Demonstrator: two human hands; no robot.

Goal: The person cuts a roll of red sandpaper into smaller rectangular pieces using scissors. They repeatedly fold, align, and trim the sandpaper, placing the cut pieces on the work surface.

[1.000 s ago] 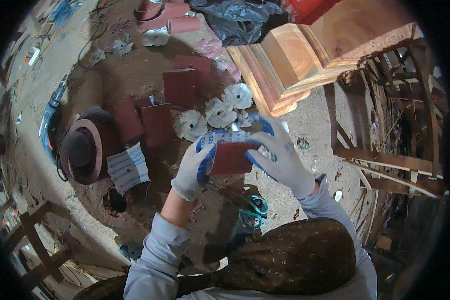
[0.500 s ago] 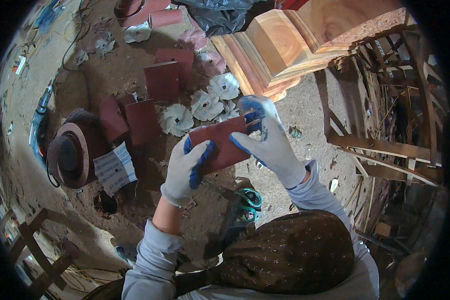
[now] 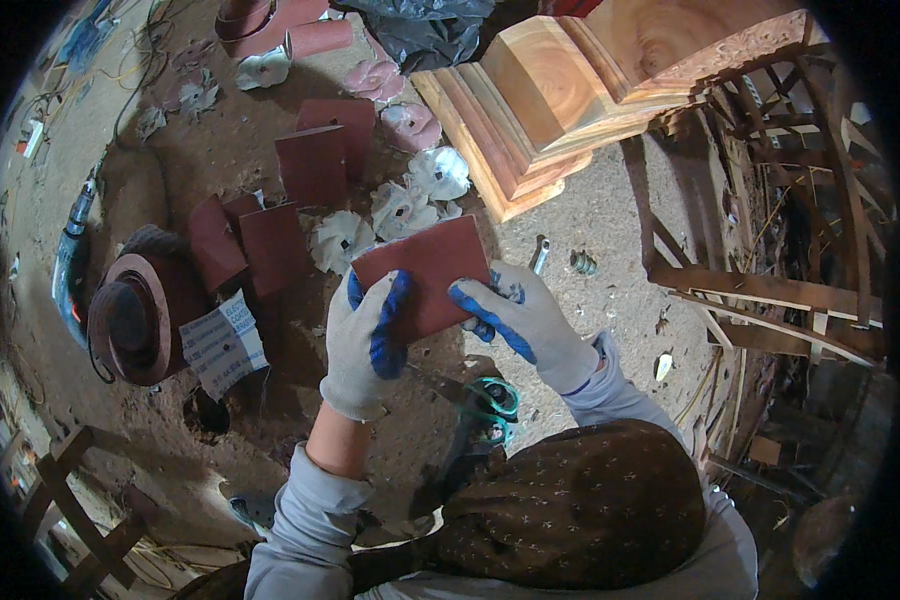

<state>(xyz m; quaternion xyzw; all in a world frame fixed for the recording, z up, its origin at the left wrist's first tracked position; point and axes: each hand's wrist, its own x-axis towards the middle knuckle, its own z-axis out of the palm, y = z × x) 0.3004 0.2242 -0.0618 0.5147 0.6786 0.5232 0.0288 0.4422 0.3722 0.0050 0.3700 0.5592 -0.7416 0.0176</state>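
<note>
Between my two hands is a reddish-brown sheet of sandpaper (image 3: 428, 275), held up over the ground. My left hand (image 3: 366, 340), in a white glove with blue coating, grips its left side with the thumb on the near face. My right hand (image 3: 530, 318), gloved the same way, pinches the lower right corner between thumb and fingers. Just beyond the sheet lie several pale round flap discs (image 3: 406, 212). Cut sandpaper pieces (image 3: 274, 247) stand folded on the ground to the left, beside a thick sandpaper roll (image 3: 142, 315) with a printed loose end.
A carved wooden base (image 3: 540, 95) stands at the far right, next to a black plastic bag (image 3: 432, 35). On the left lies a blue-green power tool (image 3: 70, 265) with its cord. A wooden frame (image 3: 770, 285) is at the right, and a small wrench (image 3: 541, 256) rests on the ground.
My right hand has come down and nearer from the sheet's upper right edge to its lower right corner. The sheet shows more of its face now, and the wrench has come into view.
</note>
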